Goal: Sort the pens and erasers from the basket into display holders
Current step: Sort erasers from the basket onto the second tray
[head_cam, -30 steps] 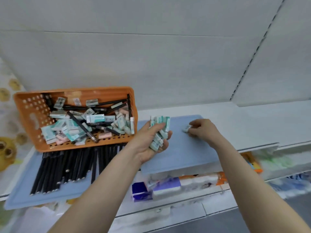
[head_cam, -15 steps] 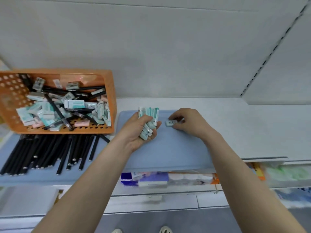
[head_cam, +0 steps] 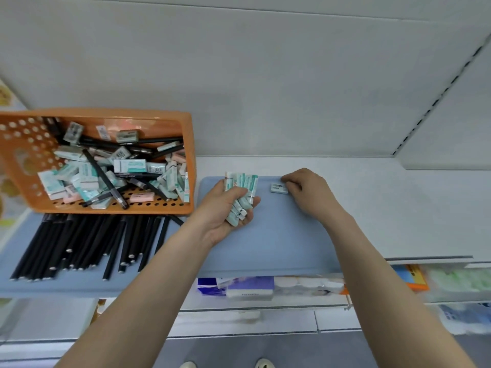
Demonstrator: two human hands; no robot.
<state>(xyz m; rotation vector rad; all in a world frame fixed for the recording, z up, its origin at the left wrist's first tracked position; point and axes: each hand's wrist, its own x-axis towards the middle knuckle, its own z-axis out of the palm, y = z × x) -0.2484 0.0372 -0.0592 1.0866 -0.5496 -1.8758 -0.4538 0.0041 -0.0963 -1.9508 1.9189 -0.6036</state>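
Left hand [head_cam: 225, 212] clutching mint-sleeved erasers [head_cam: 240, 193], right hand [head_cam: 305, 189] pinching one grey rectangular eraser [head_cam: 279, 188]: best square it against the blue plastic tray [head_cam: 279, 235]'s twelve-o'clock edge.

basket [head_cam: 106, 114]: orange, walls and floor dotted with round holes
erasers [head_cam: 130, 166] in the basket: white sleeves with teal bands, a few pale pink
pens [head_cam: 79, 243] in front of the basket: black, silvery ends
eraser bundle [head_cam: 242, 185] right of the basket: white and teal
single eraser [head_cam: 279, 188] further right of the basket: greyish white, dark print
tray [head_cam: 279, 240] right of the basket: plain pale blue
shelf [head_cam: 398, 208]: off-white
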